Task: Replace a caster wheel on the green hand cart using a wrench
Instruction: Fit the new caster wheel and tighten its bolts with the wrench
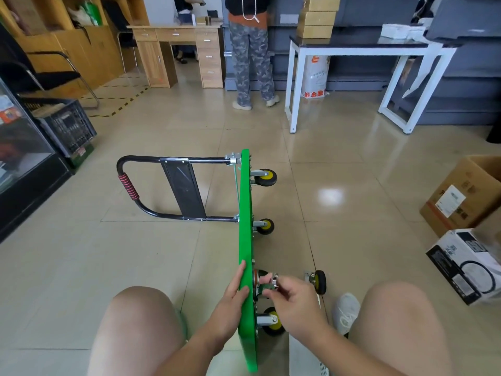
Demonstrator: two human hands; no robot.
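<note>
The green hand cart [246, 213] stands on its long edge on the floor, its black handle [141, 185] folded out to the left. Three casters show on its underside: far [264, 177], middle [264, 226] and near [271, 321]. My left hand [233, 291] grips the deck's top edge, thumb over it. My right hand [291, 297] pinches a small metal tool or part [272, 282] at a caster mount [259, 280] on the underside; which it is I cannot make out. A loose caster wheel [318, 280] lies on the floor just to the right.
My bare knees frame the cart at the bottom, with a white shoe [345, 310] at right. Cardboard boxes [466, 196] sit at far right, a white-legged table [360, 47] behind, a black crate [67, 126] at left. A person [250, 50] stands at the back.
</note>
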